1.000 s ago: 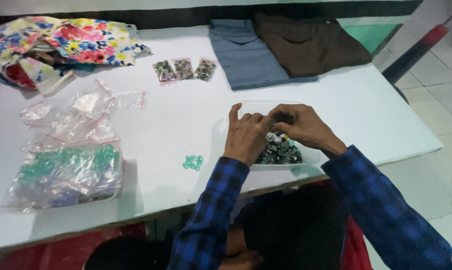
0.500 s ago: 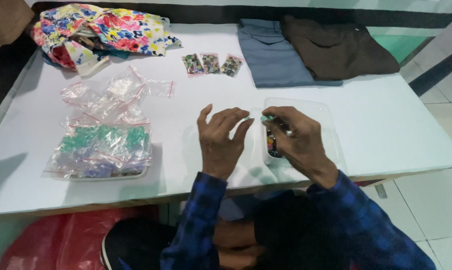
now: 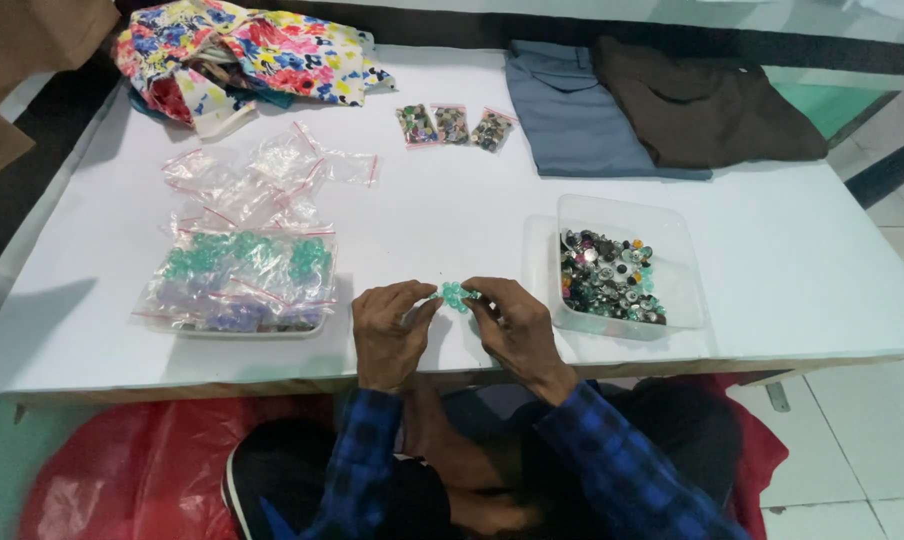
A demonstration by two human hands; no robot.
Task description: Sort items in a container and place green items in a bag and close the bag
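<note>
White table (image 3: 452, 215): left hand (image 3: 390, 335) and right hand (image 3: 517, 330) pinch together on teal beads (image 3: 454, 294), seemingly sorting; steady fingertips needed beside the tub (image 3: 672, 225).

Bright, even light over our white table (image 3: 452, 210), with mild softness throughout.

We see soft overhead light and no hard glare; the table reads nearly blown out at its middle. A faint grey shadow falls on its left edge, and small shadows sit under our left hand (image 3: 390, 335) and right hand (image 3: 517, 330). Detail is slightly smeared, so the contents of the clear tub (image 3: 672, 225) blur together. The table's edges bow a little toward the frame's borders.
</note>
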